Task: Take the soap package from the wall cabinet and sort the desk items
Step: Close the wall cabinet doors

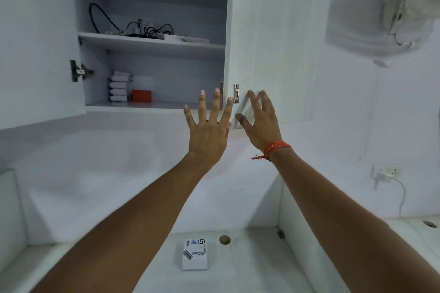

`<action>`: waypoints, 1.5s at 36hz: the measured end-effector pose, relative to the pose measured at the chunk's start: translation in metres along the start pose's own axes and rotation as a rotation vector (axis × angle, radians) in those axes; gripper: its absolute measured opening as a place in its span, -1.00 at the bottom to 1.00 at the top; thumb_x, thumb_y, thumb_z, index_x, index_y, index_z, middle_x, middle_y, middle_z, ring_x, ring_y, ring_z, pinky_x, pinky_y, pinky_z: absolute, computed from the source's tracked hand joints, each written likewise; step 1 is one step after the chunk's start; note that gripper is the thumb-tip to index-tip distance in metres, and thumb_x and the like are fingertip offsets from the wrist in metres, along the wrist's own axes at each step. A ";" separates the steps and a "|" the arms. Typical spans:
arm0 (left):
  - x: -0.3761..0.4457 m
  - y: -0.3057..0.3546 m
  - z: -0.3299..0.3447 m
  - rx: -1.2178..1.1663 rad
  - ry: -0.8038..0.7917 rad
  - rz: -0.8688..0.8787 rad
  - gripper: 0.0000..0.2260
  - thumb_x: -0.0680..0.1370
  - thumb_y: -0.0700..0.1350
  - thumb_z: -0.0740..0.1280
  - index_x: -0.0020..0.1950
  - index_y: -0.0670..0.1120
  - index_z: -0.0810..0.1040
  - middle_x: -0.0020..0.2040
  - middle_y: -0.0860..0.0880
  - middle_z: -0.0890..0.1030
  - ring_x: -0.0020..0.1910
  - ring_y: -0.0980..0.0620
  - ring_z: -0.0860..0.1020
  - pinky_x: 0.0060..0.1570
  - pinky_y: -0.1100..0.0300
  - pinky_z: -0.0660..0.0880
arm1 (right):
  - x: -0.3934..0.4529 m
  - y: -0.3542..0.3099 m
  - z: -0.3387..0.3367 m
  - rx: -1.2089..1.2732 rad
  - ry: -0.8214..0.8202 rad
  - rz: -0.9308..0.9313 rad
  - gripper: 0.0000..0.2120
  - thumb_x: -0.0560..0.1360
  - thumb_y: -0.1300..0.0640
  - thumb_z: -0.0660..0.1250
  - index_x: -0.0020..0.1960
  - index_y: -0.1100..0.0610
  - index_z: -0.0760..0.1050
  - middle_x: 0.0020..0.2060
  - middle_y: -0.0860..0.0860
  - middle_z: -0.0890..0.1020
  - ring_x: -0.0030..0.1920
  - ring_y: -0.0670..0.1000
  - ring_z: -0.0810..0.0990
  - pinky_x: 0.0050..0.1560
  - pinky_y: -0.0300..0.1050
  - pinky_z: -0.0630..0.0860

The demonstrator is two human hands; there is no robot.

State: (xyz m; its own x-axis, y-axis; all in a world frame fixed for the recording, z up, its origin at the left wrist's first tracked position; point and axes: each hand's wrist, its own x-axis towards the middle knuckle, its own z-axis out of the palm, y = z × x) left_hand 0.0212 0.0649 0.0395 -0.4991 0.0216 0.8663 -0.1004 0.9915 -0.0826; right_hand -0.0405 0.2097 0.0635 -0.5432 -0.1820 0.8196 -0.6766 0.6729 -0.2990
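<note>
The wall cabinet point(152, 53) stands open on its left half. On its bottom shelf sits a stack of white soap packages point(119, 87) with a small red box point(141, 96) beside them. My left hand point(209, 126) is raised with fingers spread just below and right of that shelf, holding nothing. My right hand point(260, 119), with a red thread on the wrist, lies flat against the lower edge of the shut right door point(273, 38), near its keyhole point(236, 93). A white printed package point(194, 254) lies on the desk point(250, 266) below.
Black cables and a flat white item point(142, 30) lie on the upper shelf. The left door point(38, 38) hangs open at the left. A wall fan point(404, 5) is at the upper right, a socket with a plug point(385, 173) at the right. A cable hole point(224, 239) is in the desk.
</note>
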 end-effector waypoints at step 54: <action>-0.103 -0.184 -0.031 -0.437 0.159 -0.579 -0.53 0.61 0.05 0.24 0.47 -0.10 0.30 0.31 -0.04 0.52 0.30 -0.04 0.45 0.27 0.08 0.42 | -0.043 -0.104 0.134 0.129 -0.287 0.070 -0.30 0.54 -0.12 0.27 0.54 0.11 0.06 0.51 0.20 0.19 0.51 0.25 0.14 0.40 0.30 0.26</action>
State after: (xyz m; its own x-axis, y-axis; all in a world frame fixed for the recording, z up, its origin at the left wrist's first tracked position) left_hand 0.1180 -0.1162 -0.0196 -0.3364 -0.5344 0.7754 0.0583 0.8100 0.5835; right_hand -0.0136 0.0520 -0.0059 -0.6963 -0.3457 0.6290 -0.6802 0.5978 -0.4243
